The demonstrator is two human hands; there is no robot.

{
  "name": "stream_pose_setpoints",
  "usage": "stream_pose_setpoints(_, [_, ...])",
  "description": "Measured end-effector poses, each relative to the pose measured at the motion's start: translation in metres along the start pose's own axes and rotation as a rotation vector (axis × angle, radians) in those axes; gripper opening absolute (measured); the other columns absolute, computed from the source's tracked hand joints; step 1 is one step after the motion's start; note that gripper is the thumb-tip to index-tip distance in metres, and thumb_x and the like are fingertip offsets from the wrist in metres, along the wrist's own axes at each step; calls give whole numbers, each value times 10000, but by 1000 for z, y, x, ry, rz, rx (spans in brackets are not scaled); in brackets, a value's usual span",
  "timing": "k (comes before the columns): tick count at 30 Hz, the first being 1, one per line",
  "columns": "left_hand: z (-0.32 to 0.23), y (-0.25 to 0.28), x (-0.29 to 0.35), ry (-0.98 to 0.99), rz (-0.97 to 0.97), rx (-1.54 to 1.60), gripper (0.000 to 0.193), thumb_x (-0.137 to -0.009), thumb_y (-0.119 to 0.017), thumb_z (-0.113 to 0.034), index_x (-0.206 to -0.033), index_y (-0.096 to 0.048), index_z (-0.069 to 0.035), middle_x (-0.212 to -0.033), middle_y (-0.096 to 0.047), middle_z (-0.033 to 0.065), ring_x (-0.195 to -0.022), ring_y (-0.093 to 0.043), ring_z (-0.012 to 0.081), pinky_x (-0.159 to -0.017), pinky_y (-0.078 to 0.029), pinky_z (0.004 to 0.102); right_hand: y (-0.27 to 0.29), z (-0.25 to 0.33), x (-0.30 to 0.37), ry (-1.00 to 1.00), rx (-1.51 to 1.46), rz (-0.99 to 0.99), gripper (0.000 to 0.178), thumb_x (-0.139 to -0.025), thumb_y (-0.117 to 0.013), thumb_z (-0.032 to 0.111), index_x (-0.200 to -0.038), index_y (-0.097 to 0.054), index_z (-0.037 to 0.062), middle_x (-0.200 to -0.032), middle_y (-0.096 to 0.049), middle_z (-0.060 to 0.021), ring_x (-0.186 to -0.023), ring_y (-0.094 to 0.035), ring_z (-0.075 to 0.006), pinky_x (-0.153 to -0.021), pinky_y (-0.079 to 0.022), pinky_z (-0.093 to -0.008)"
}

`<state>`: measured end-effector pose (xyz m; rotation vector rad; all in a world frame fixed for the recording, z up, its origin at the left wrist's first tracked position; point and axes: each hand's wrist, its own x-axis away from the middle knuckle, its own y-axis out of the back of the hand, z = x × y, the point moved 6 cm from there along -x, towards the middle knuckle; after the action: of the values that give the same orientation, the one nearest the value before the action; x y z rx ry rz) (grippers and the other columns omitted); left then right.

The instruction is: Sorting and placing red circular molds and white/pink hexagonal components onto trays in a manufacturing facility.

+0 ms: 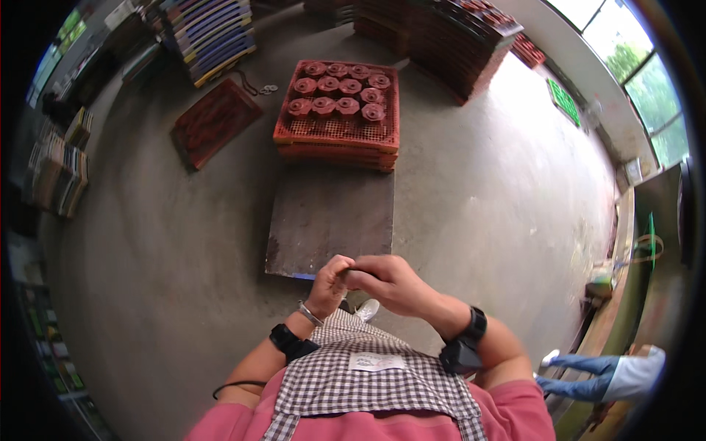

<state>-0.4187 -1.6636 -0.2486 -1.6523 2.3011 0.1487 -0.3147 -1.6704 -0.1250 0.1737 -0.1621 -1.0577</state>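
My left hand (329, 285) and my right hand (391, 282) meet in front of my apron, fingers closed against each other. A small dark bit shows between the fingertips, too little to name. Just beyond them lies the bare part of a dark flat board (331, 220). On its far end stands a stack of red plastic mesh trays (337, 153). Rows of dark red flower-shaped pieces (348, 86) sit on the top tray, and the tray's near strip of mesh shows uncovered.
A single red tray (215, 122) lies on the floor (471, 220) to the left. Behind it rises a stack of blue and yellow trays (213, 37); a tall dark red stack (456, 51) stands far right. At the lower right is another person (618, 375) in jeans.
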Motion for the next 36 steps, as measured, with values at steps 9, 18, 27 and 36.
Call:
stream_pose_setpoints(9, [42, 121, -61, 144, -795, 128, 398, -911, -409, -446, -777, -516, -87, -546, -424, -29, -418, -355, 57, -369, -273, 201, 35, -8, -103, 351, 190, 47, 320, -798, -570, 131, -1111, -535, 79, -1078, -450, -132, -969, -514, -277, -851, -429, -325])
stream_pose_setpoints(18, [47, 144, -134, 435, -604, 235, 425, -893, -392, -511, -751, -474, -119, -466, -260, -62, -382, -234, 36, -354, -186, 202, 171, -124, -22, -317, -281, -94, 312, -880, -531, 206, -1135, -529, 25, -1015, -580, -61, -930, -546, -138, -835, -432, -272])
stream_pose_setpoints(27, [124, 130, -259, 508, -766, -94, 404, -871, -448, -511, -696, -418, -149, -509, -286, -64, -430, -289, 35, -416, -299, 202, 391, -277, 59, -626, -346, -448, 248, -888, -497, 192, -1067, -556, 30, -920, -604, -39, -820, -565, -108, -731, -435, -244])
stream_pose_setpoints(36, [197, 208, -423, 738, -853, -776, 402, -832, -506, -398, -1064, -458, -73, -794, -478, 20, -599, -454, 137, -504, -427, 288, 584, -281, 7, -742, -353, -566, 229, -880, -488, 184, -1054, -546, 46, -870, -598, -16, -771, -568, -80, -677, -432, -217])
